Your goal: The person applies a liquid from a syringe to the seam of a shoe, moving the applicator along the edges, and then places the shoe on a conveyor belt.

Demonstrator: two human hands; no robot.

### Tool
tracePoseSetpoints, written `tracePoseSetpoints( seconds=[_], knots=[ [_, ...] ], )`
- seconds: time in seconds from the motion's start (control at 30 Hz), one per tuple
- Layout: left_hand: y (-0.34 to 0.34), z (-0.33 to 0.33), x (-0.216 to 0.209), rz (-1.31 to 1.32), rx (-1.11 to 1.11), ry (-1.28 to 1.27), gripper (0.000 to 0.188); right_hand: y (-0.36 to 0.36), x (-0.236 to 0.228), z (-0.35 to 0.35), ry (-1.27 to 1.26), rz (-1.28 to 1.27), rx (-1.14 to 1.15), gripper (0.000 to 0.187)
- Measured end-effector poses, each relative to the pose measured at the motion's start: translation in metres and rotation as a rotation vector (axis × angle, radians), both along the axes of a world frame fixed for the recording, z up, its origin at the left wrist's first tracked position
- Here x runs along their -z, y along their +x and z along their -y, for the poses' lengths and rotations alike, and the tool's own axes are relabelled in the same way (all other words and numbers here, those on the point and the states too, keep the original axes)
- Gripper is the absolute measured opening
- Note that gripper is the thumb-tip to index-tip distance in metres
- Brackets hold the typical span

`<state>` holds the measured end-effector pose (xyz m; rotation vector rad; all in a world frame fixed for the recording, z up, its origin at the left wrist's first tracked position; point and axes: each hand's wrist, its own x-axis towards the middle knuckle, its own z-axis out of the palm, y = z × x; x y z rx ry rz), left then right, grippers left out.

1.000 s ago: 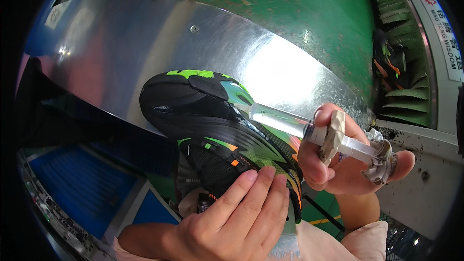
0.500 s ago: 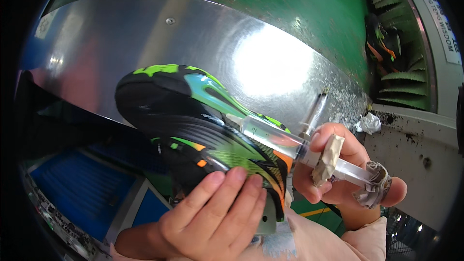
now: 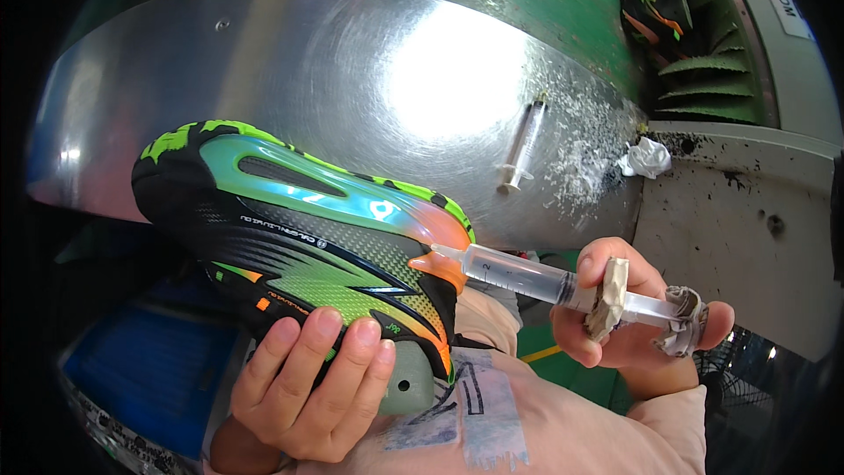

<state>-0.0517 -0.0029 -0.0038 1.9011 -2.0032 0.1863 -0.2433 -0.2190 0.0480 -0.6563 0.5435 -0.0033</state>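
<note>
My left hand (image 3: 321, 387) grips a black, green and orange sports shoe (image 3: 343, 255) from the near side, its fingers laid over the upper. The shoe is tilted so that its side and the edge of its sole show. A grey-green shoe last (image 3: 410, 380) sticks out of the shoe's opening. In my right hand (image 3: 629, 312) is a clear plastic syringe (image 3: 519, 274), its flange and plunger end wrapped in crumpled tape. Clear liquid appears to fill part of the barrel. The nozzle tip is at the orange heel end of the sole edge; whether it touches cannot be made out.
A shiny metal sheet (image 3: 290, 62) lies beyond the shoe, with a second syringe (image 3: 525, 142) and whitish residue on it. A crumpled white wad (image 3: 646, 158) sits at its right end. Farther off, another shoe (image 3: 655, 13) stands on a green surface by ribbed green flaps (image 3: 716, 88).
The shoe has moved left and turned to show more of its sole edge. The syringe tip has gone from the shoe's middle to its heel end. The view has shifted too.
</note>
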Motion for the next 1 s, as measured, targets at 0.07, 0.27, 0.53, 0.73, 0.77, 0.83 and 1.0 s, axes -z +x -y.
tracePoseSetpoints(
  seconds=[0.07, 0.27, 0.53, 0.73, 0.77, 0.83, 1.0],
  knots=[
    [0.0, 0.0, 0.002, -0.01, 0.011, -0.009, 0.02, 0.0, -0.008, -0.001, -0.028, -0.052, -0.001, 0.129],
    [0.001, 0.0, 0.003, 0.021, 0.042, -0.02, 0.017, 0.032, -0.045, 0.003, -0.109, -0.364, -0.121, 0.088],
    [0.005, 0.004, 0.011, 0.005, 0.122, -0.129, 0.016, 0.073, -0.082, -0.006, -0.428, -0.601, -0.169, 0.092],
    [0.01, 0.005, 0.023, 0.006, 0.164, -0.213, 0.017, 0.123, -0.09, 0.006, -0.169, -1.063, -0.25, 0.045],
    [0.01, 0.008, 0.025, -0.001, 0.158, -0.215, 0.017, 0.12, -0.09, 0.007, -0.177, -1.012, -0.229, 0.051],
    [0.014, 0.007, 0.021, -0.018, 0.14, -0.227, 0.017, 0.111, -0.089, 0.003, -0.251, -0.837, -0.187, 0.063],
    [0.02, 0.017, 0.015, 0.118, 0.164, -0.253, 0.017, 0.106, -0.091, -0.019, -0.575, -0.542, -0.119, 0.11]
  ],
)
